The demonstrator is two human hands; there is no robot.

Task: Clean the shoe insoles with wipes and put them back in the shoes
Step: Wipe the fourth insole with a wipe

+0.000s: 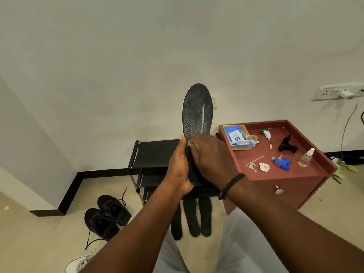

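Observation:
I hold a dark grey insole (pixel 197 111) upright in front of me, toe end up. My left hand (pixel 178 166) grips its heel end from the left edge. My right hand (pixel 211 156) lies curled over the lower middle of the insole. Only a small pale bit of a wipe (pixel 189 143) shows at its fingertips. Three more black insoles (pixel 192 217) lie side by side on the floor below my hands. A pair of black lace-up shoes (pixel 107 215) stands on the floor to the left. A blue pack of wipes (pixel 235 135) sits in a tan tray.
A red-brown cabinet (pixel 295 180) on the right carries the tray, a spray bottle (pixel 305 157), a blue sprayer head (pixel 281 162), keys (pixel 252 166) and small items. A black shoe rack (pixel 153 154) stands against the wall behind my hands. A white shoe (pixel 78 263) lies at the bottom left.

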